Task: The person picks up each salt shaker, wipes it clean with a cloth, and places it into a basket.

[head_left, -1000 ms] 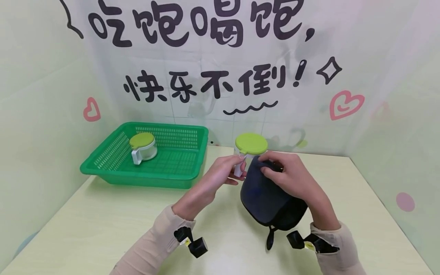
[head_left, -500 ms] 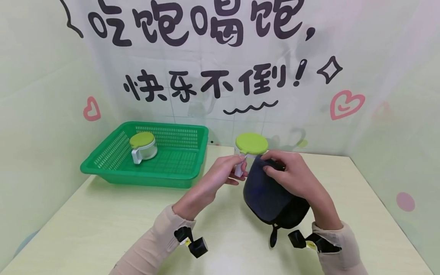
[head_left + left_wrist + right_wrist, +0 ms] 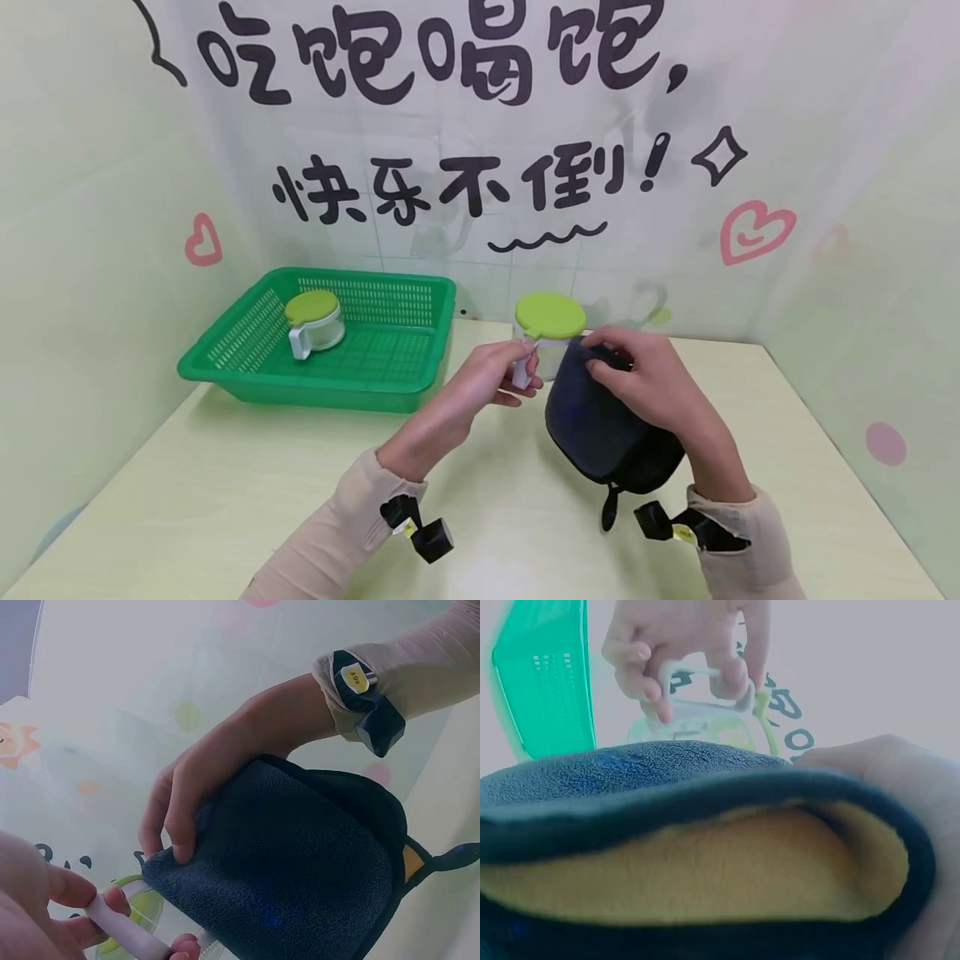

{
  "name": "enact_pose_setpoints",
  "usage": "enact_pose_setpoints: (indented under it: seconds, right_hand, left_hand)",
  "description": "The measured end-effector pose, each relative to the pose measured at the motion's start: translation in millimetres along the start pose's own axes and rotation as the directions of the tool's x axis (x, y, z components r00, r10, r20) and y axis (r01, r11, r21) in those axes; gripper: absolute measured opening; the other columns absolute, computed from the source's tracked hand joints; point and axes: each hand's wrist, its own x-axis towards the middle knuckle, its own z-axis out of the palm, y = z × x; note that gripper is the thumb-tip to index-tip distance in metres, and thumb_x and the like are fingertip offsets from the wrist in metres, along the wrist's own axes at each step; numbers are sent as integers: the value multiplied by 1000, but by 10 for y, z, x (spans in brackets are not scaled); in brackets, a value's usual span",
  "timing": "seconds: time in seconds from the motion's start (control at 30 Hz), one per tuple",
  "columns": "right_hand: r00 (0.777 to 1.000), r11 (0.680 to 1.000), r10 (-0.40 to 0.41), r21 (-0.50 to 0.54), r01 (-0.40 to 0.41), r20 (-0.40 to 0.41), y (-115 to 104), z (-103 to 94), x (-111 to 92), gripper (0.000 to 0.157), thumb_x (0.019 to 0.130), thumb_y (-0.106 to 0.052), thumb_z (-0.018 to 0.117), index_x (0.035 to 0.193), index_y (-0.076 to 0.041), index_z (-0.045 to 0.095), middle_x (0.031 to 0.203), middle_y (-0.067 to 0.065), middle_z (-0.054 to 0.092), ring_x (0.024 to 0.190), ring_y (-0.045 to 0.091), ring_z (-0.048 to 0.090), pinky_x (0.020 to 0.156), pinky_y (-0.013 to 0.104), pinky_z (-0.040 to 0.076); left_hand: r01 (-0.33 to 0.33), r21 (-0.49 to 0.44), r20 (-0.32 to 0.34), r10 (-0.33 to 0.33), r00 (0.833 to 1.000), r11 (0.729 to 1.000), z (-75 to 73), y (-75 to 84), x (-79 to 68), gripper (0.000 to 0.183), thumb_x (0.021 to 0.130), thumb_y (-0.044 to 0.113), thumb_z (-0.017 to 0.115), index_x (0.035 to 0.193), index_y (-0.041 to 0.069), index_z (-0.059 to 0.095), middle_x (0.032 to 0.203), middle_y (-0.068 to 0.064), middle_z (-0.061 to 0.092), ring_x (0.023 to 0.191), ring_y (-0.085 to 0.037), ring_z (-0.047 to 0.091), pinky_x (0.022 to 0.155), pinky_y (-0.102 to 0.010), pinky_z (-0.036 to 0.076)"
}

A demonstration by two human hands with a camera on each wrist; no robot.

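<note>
My left hand (image 3: pixel 489 372) grips the white handle (image 3: pixel 129 930) of a clear jar with a lime-green lid (image 3: pixel 550 314). A dark blue towel (image 3: pixel 600 421), folded over, hangs from my right hand (image 3: pixel 654 375), which pinches its upper corner right beside the jar. The towel covers part of the jar's right side in the head view. A yellow-orange underside (image 3: pixel 727 874) shows within the fold in the right wrist view, and a dark hanging loop (image 3: pixel 609 508) dangles from the lower end. Most of the jar is hidden behind the towel in the left wrist view.
At the left back of the pale table (image 3: pixel 480 533) stands a green plastic basket (image 3: pixel 352 398). Inside it sits another clear jar (image 3: pixel 324 333) with a green lid and white handle. A printed wall cloth (image 3: pixel 420 242) rises behind the table.
My right hand and the towel have shifted a little to the right, showing more of the jar's side. The left hand keeps its hold on the handle, almost still.
</note>
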Motion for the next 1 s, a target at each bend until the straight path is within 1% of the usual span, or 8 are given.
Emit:
enact_pose_setpoints:
  seconds: [0.17,0.27,0.43,0.53,0.67,0.87,1.0]
  right_hand:
    - [999,999,-32,-1,32,10,-64,77,22,17,92,-12,66,107,-17,73,101,1,74,82,14,59,77,36,50]
    - [1000,1000,-22,-21,22,2,-73,77,16,17,92,-12,66,107,-17,73,102,1,74,84,15,61,79,38,51]
    - [1000,999,20,-40,-21,-23,-18,-2,0,18,91,-10,66,106,-16,73,101,4,74,86,18,62,80,41,51]
    - [998,997,47,-57,-49,-39,28,-57,-8,17,91,-11,66,106,-16,73,100,5,74,86,20,61,80,42,49]
    - [996,994,77,-71,-80,-54,80,-119,-7,17,91,-12,65,105,-16,73,101,7,74,86,23,61,80,43,49]
    - [993,990,101,-90,-106,-64,128,-179,-12,16,92,-12,65,105,-16,73,102,9,74,84,23,60,77,41,48]
    - [992,986,112,-116,-119,-65,144,-209,-22,17,92,-13,64,107,-15,73,104,11,74,85,24,61,76,41,47]
  left_hand:
    - [-15,11,-6,15,1000,1000,-14,-8,13,35,104,36,42,88,10,57,86,-4,66,79,-15,64,74,-28,52]
    - [-23,26,4,23,1000,999,-24,-10,16,35,104,36,41,87,10,57,86,-5,66,79,-15,64,74,-29,52]
    - [-36,60,30,34,999,998,-36,8,-5,37,104,38,39,87,9,57,87,-5,67,81,-16,65,74,-28,52]
    - [-52,74,67,47,997,996,-42,19,-19,38,104,38,39,88,8,57,91,-6,68,83,-16,66,76,-29,53]
    - [-82,77,135,71,988,994,-56,24,-24,38,105,37,40,90,7,56,95,-8,68,89,-20,66,78,-29,53]
    - [-77,108,216,52,975,991,-91,33,-31,36,105,38,40,94,8,57,99,-8,68,93,-21,66,81,-32,54]
    - [-89,131,270,50,962,987,-111,43,-46,39,105,40,39,92,7,56,99,-10,67,93,-19,65,83,-33,54]
